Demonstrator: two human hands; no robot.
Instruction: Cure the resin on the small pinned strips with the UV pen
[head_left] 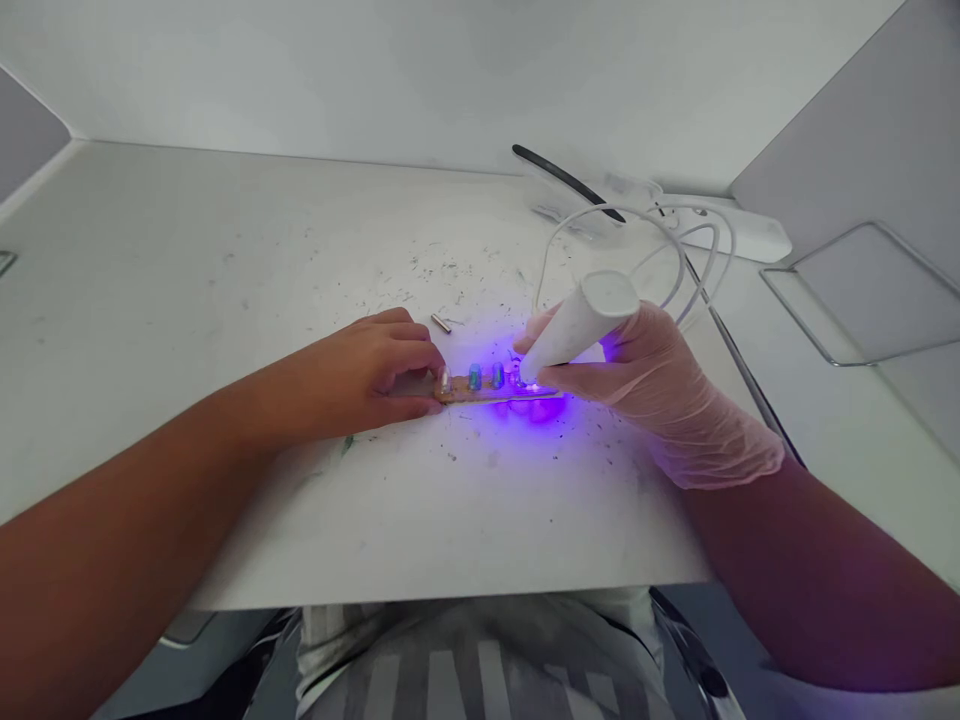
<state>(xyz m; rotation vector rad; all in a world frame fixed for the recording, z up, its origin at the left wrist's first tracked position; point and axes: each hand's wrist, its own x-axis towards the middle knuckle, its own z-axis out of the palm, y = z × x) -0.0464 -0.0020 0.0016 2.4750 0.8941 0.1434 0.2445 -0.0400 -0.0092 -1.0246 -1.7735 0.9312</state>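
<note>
My bare left hand (382, 370) pinches the left end of a narrow strip (461, 392) lying on the white table (450, 530). Several small shiny nail-like pieces stand in a row on it, among them a blue-green one (475, 377). My right hand (637, 375), in a thin translucent glove, is closed around a white handheld lamp (581, 315). The lamp tilts down to the strip's right end, and violet light glows there. Its tip hides part of the rightmost piece.
A small metal cylinder (441, 323) lies behind the strip among scattered dark specks. Farther back right are a black nail file (568, 182), clear plastic packaging, looped white cable (682, 255) and a white device (731, 228). A wire handle (832, 355) stands at right.
</note>
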